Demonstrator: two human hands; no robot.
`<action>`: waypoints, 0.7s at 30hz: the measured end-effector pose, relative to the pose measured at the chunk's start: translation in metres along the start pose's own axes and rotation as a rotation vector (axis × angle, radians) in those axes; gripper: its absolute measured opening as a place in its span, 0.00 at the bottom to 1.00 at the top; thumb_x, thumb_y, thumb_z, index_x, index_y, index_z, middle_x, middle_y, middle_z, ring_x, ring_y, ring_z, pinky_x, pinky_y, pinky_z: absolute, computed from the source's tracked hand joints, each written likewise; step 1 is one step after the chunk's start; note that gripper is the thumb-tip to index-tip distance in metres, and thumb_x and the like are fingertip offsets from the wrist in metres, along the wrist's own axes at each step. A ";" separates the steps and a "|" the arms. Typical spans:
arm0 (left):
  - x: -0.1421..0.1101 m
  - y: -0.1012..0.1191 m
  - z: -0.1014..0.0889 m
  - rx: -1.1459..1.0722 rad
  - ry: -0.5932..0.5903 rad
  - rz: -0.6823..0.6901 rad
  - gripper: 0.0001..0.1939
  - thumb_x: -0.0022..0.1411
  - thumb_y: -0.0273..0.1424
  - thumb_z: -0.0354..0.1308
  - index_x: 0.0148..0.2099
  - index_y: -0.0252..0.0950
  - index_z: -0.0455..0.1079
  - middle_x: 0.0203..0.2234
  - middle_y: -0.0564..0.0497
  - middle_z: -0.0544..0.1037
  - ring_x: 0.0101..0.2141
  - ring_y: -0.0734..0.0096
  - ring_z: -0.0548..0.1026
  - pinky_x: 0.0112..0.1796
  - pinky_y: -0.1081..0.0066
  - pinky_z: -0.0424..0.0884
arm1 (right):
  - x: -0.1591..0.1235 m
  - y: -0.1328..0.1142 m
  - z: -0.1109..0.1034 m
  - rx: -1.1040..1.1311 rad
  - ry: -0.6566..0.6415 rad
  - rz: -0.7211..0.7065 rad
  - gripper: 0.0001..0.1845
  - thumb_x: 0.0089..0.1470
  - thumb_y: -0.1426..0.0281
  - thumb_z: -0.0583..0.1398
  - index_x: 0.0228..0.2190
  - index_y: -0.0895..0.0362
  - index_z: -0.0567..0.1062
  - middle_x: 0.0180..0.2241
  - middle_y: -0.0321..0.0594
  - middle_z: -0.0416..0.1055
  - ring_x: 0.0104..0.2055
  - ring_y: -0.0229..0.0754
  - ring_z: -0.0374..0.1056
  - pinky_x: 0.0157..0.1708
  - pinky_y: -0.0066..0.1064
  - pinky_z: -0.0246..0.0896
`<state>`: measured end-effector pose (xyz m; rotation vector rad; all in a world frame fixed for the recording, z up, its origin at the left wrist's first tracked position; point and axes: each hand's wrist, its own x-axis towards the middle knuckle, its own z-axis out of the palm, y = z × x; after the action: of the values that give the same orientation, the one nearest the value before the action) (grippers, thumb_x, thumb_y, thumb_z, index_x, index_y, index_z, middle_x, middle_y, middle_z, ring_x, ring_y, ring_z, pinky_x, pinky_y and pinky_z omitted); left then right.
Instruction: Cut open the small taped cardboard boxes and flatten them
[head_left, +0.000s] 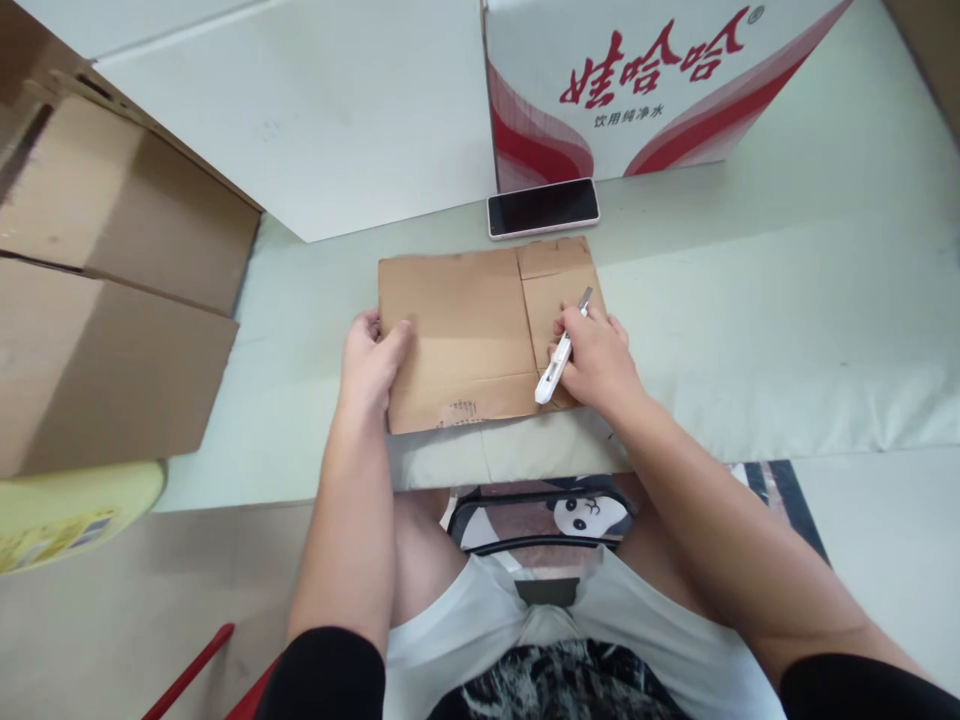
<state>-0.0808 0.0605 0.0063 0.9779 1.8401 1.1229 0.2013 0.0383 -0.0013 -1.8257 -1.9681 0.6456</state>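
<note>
Cardboard: a flat brown piece of cardboard [457, 320] is held at the centre of the frame, over the front edge of the bench [787, 330]; a crease is seen running down its right part, and small dark print (too small to be read) is shown at its lower edge.
Left hand: the cardboard's left edge is pinched by the left hand [373, 360]; the thumb is laid on the upper face.
Right hand: the white cutter [559, 365] is gripped in the right hand [600, 358], over the cardboard's right part; the metal blade is extended, pointed toward the upper right.
Phone: a dark-screened phone [544, 208] is laid just beyond the cardboard, at the foot of the red-and-white box [645, 100].
Boxes: a large white box [337, 120] is placed at the upper left of centre; brown boxes [120, 300] are stacked at the left of the frame.
Lower left: a yellow object [75, 510] is partly cut off by the frame edge; red bars [191, 670] are seen below it.
</note>
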 end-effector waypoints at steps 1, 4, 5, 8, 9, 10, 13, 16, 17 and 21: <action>-0.001 -0.001 0.000 -0.051 -0.017 -0.015 0.19 0.61 0.31 0.68 0.53 0.38 0.70 0.46 0.43 0.85 0.42 0.58 0.86 0.43 0.63 0.84 | 0.000 0.000 0.000 -0.002 -0.002 0.002 0.08 0.57 0.74 0.58 0.39 0.50 0.69 0.57 0.54 0.78 0.69 0.64 0.66 0.67 0.69 0.54; 0.000 -0.003 -0.003 -0.123 -0.012 -0.037 0.22 0.59 0.28 0.69 0.54 0.40 0.69 0.41 0.46 0.86 0.38 0.60 0.87 0.38 0.65 0.84 | 0.001 0.000 -0.003 0.062 0.015 0.014 0.08 0.56 0.72 0.58 0.39 0.50 0.69 0.56 0.55 0.79 0.66 0.64 0.69 0.67 0.70 0.54; 0.002 -0.003 -0.006 -0.140 0.012 -0.024 0.22 0.59 0.28 0.69 0.54 0.40 0.69 0.39 0.47 0.86 0.38 0.60 0.87 0.39 0.65 0.84 | 0.002 0.001 -0.005 0.119 0.030 0.017 0.08 0.55 0.71 0.58 0.39 0.50 0.68 0.56 0.55 0.79 0.66 0.64 0.71 0.67 0.69 0.55; 0.007 -0.007 -0.016 -0.205 0.115 0.062 0.18 0.59 0.29 0.69 0.51 0.39 0.72 0.40 0.47 0.86 0.40 0.61 0.86 0.44 0.64 0.84 | 0.005 0.005 -0.012 0.357 0.116 0.048 0.09 0.54 0.67 0.59 0.39 0.49 0.67 0.60 0.54 0.77 0.65 0.61 0.73 0.65 0.60 0.63; 0.009 -0.008 -0.021 -0.230 0.137 0.097 0.16 0.59 0.31 0.69 0.49 0.39 0.73 0.42 0.47 0.86 0.42 0.62 0.86 0.46 0.65 0.84 | 0.006 0.006 -0.015 0.427 0.152 0.079 0.11 0.53 0.66 0.60 0.39 0.49 0.66 0.62 0.53 0.76 0.65 0.60 0.73 0.63 0.57 0.65; 0.011 -0.010 -0.025 -0.257 0.158 0.127 0.16 0.58 0.34 0.71 0.47 0.39 0.74 0.43 0.47 0.86 0.43 0.62 0.85 0.47 0.65 0.84 | 0.008 0.008 -0.017 0.485 0.185 0.120 0.12 0.52 0.65 0.61 0.39 0.48 0.65 0.64 0.52 0.75 0.64 0.59 0.73 0.62 0.55 0.66; 0.017 -0.013 -0.036 -0.317 0.167 0.170 0.21 0.53 0.43 0.75 0.44 0.39 0.75 0.41 0.49 0.85 0.41 0.64 0.84 0.47 0.65 0.83 | 0.011 0.013 -0.020 0.637 0.213 0.222 0.13 0.51 0.63 0.62 0.38 0.48 0.65 0.63 0.49 0.75 0.61 0.56 0.75 0.59 0.51 0.66; 0.019 -0.012 -0.038 -0.386 0.094 0.170 0.27 0.47 0.45 0.80 0.44 0.39 0.75 0.39 0.52 0.85 0.40 0.65 0.84 0.48 0.66 0.82 | 0.014 0.015 -0.020 0.757 0.195 0.231 0.14 0.50 0.63 0.62 0.37 0.48 0.64 0.48 0.42 0.79 0.50 0.50 0.77 0.51 0.42 0.68; 0.019 -0.011 -0.038 -0.407 0.072 0.165 0.28 0.46 0.45 0.81 0.44 0.39 0.76 0.39 0.53 0.86 0.40 0.66 0.84 0.48 0.67 0.81 | 0.015 0.015 -0.020 0.766 0.188 0.234 0.14 0.50 0.63 0.62 0.37 0.48 0.64 0.41 0.39 0.78 0.44 0.47 0.76 0.46 0.40 0.67; 0.013 -0.002 -0.031 -0.442 0.002 0.144 0.31 0.48 0.46 0.80 0.50 0.39 0.76 0.44 0.54 0.86 0.45 0.67 0.83 0.47 0.70 0.79 | 0.014 0.013 -0.027 0.781 0.136 0.240 0.14 0.51 0.62 0.61 0.36 0.48 0.60 0.24 0.27 0.64 0.27 0.40 0.63 0.33 0.34 0.57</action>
<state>-0.1140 0.0602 0.0123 0.8540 1.4480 1.5359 0.2266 0.0548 0.0131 -1.5388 -1.1564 1.1303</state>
